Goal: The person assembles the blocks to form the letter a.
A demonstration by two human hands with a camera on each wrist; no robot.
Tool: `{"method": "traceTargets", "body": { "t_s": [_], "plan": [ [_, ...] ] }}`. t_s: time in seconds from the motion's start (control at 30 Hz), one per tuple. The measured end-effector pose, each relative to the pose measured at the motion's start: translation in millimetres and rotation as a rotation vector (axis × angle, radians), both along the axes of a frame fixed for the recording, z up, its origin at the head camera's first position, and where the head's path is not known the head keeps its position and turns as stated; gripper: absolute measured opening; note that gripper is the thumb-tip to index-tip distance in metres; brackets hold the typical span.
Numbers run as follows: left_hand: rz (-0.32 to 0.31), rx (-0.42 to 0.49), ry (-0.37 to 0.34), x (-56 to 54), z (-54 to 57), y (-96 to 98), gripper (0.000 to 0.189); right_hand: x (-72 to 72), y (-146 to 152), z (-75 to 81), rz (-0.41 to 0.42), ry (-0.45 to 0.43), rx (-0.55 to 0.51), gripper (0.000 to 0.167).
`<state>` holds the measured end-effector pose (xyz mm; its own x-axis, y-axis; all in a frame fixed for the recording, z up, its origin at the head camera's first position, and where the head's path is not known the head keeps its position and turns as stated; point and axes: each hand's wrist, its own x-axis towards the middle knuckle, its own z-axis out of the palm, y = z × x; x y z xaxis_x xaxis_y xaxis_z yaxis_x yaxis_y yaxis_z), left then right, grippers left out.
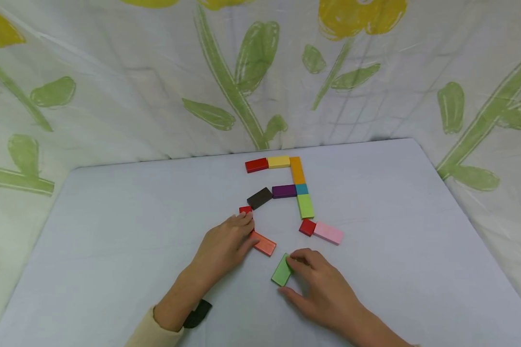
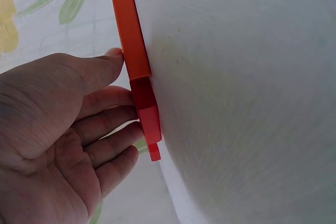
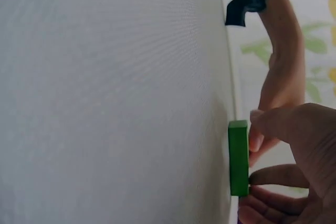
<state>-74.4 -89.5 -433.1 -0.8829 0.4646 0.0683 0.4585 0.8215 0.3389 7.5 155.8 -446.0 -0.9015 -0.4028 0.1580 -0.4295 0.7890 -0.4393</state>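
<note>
In the head view my left hand (image 1: 227, 243) rests on the left of the block figure. Its fingertips touch red blocks (image 2: 146, 109), and the thumb lies against an orange-red block (image 1: 265, 244). These fingers look fairly straight in the left wrist view. My right hand (image 1: 323, 286) is beside a light green block (image 1: 281, 271), which lies flat and slanted. One fingertip touches the block's far end, while the thumb appears slightly apart from its near end. Another small red block (image 1: 245, 209) shows just beyond the left fingers, partly hidden by them.
Further away, a dark block (image 1: 259, 198) adjoins a purple block (image 1: 284, 191). Red, yellow (image 1: 279, 162), orange (image 1: 297, 170), teal and lime (image 1: 305, 206) blocks form an angled line. Small red (image 1: 307, 227) and pink (image 1: 328, 233) blocks lie right. A floral cloth (image 1: 156, 86) hangs behind the white table (image 1: 113, 217).
</note>
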Motion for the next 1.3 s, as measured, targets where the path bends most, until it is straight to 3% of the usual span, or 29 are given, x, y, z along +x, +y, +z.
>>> {"method": "traceTargets", "body": {
  "t_s": [0.27,0.57,0.87,1.3],
  "plan": [
    [0.000,0.000,-0.008,-0.2,1.0,0.4,0.044,-0.4,-3,1.7,-0.025,-0.007,0.053,0.058],
    [-0.003,0.003,-0.004,0.6,0.0,0.2,0.044,-3.2,-2,0.2,-0.050,0.057,0.013,0.055],
    [0.002,-0.009,-0.008,0.1,0.0,0.9,0.045,-15.9,4,3.1,-0.102,0.094,-0.026,0.052],
    [0.006,-0.002,-0.018,0.1,0.9,1.1,0.043,-27.1,2,5.4,-0.176,0.015,0.000,0.053]
  ]
}}
